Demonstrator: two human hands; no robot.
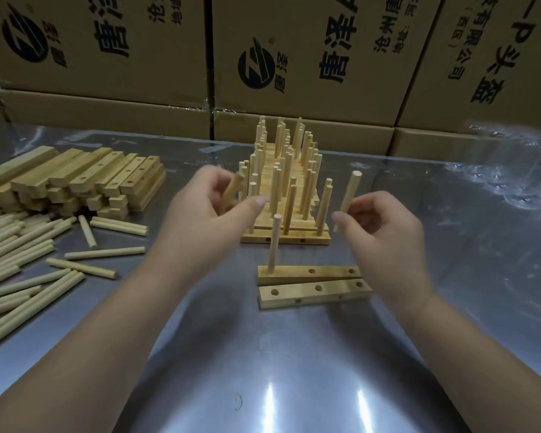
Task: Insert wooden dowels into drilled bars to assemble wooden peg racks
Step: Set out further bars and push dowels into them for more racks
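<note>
Two drilled wooden bars lie side by side on the metal table. The far bar (325,274) has one dowel (274,242) standing upright in its left hole; its other two holes show open. The near bar (306,294) has three open holes. My right hand (384,232) hovers above the bars' right end and pinches a dowel (349,193) tilted nearly upright. My left hand (200,220) is raised left of the bars and grips another dowel (233,190), which is blurred.
Finished peg racks (289,189) stand packed in a row behind the two bars. A stack of drilled bars (75,179) lies at the left, with loose dowels (28,270) spread in front of it. Cardboard boxes (310,57) wall the table's back edge.
</note>
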